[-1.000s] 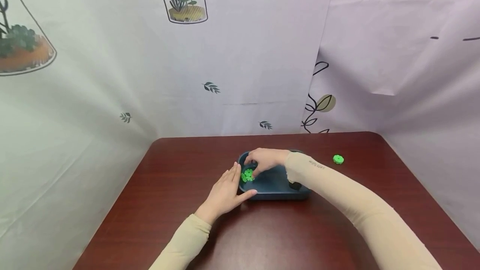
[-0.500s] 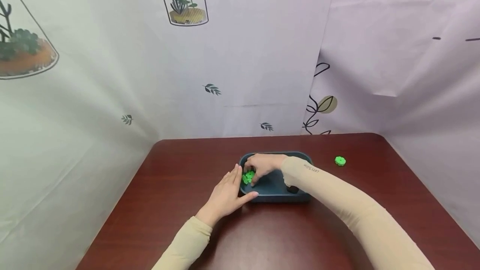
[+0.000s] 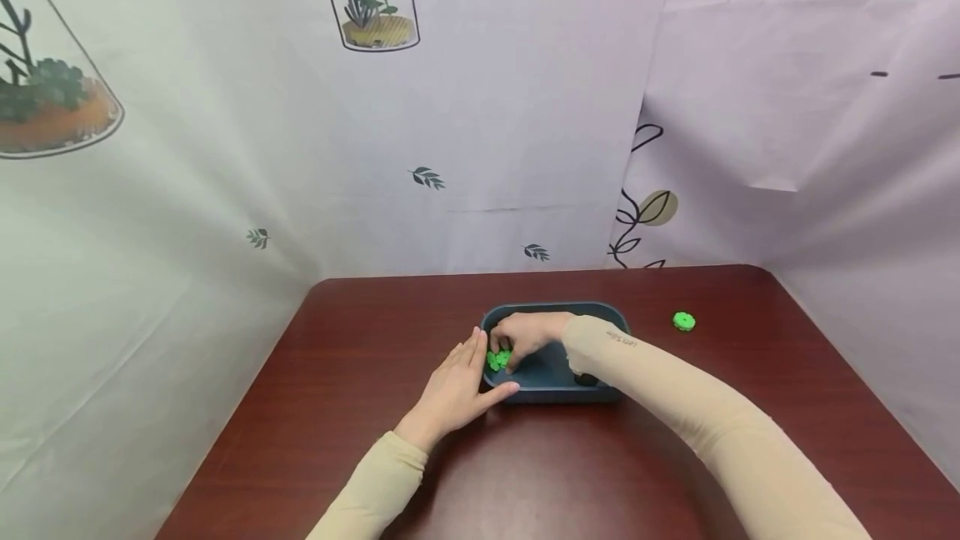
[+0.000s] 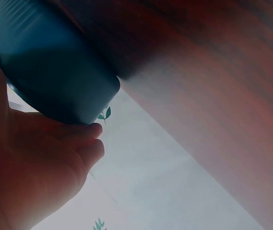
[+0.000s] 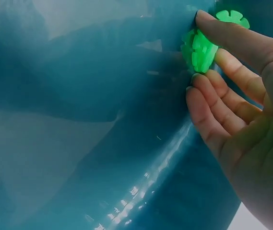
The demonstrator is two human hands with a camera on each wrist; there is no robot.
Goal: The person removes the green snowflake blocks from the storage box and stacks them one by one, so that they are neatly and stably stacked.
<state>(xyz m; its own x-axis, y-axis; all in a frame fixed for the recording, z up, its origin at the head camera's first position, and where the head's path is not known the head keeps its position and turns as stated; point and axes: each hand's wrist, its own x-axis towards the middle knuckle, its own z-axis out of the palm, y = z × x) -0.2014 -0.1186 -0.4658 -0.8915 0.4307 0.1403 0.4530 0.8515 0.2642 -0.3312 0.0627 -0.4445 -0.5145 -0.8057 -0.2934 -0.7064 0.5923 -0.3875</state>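
A dark blue-teal tray (image 3: pixel 551 394) with rounded corners rests on the table. My left hand (image 3: pixel 446 398) lies against its left end, fingers straight along the wall and thumb spread along the near side. In the left wrist view, those fingertips touch the tray's outer wall (image 4: pixel 54 62). Inside the tray's left end, my right hand (image 3: pixel 528 333) reaches down over small green notched discs (image 3: pixel 497 359). Up close in the right wrist view, thumb and bent fingers are around a green disc (image 5: pixel 203 51), and another green disc (image 5: pixel 233 18) shows past the thumb.
One more green notched piece (image 3: pixel 683 321) lies on the table right of the tray. The reddish-brown table (image 3: pixel 360 332) is bordered at the back and sides by pale printed cloth (image 3: pixel 480 123). A dark strap shows under the right sleeve (image 3: pixel 622 348).
My right hand has drawn slightly nearer and lower inside the tray, so the back rim shows more. The left hand stays at the tray's end. The head view has shifted a little.
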